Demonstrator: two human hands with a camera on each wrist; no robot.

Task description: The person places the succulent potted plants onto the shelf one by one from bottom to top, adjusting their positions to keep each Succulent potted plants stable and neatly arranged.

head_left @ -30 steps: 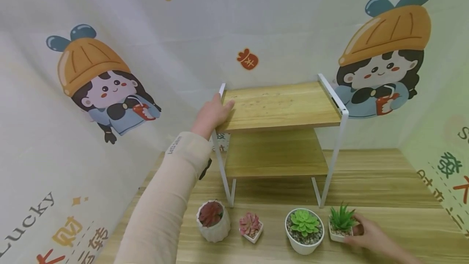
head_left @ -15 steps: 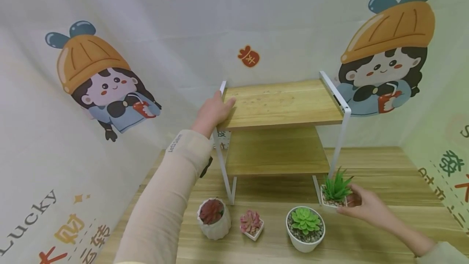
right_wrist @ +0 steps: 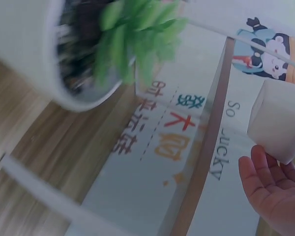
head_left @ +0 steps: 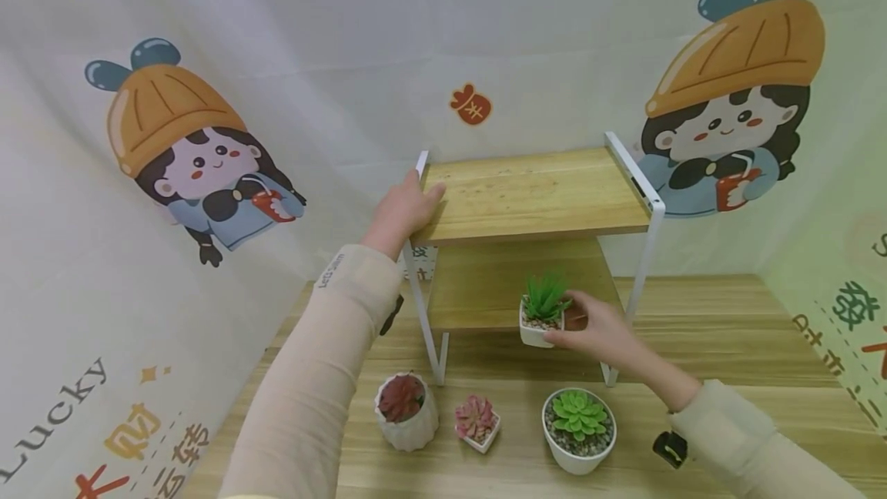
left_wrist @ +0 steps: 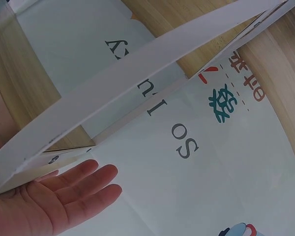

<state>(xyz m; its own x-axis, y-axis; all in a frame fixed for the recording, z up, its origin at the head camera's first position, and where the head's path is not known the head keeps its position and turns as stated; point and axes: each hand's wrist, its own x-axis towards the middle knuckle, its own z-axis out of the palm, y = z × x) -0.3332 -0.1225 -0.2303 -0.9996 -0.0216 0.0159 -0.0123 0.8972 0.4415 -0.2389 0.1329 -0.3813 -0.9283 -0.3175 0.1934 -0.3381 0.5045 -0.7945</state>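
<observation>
My right hand pinches a small square white pot with a spiky green succulent. It holds the pot in front of the lower board of a two-tier wooden shelf with a white metal frame. The right wrist view shows the white pot above my fingertips. At the shelf's top left, my left hand holds the frame's side, thumb on the upper board and the other fingers outside. Those fingers look fairly straight in the left wrist view.
In front of the shelf stand a ribbed white pot with a dark red succulent, a small pink succulent in a square pot, and a round white pot with a green rosette succulent. A printed cloth hangs behind.
My right hand has lifted the spiky succulent from the table's right side and carried it up and left to the lower board. The left hand stays on the shelf.
</observation>
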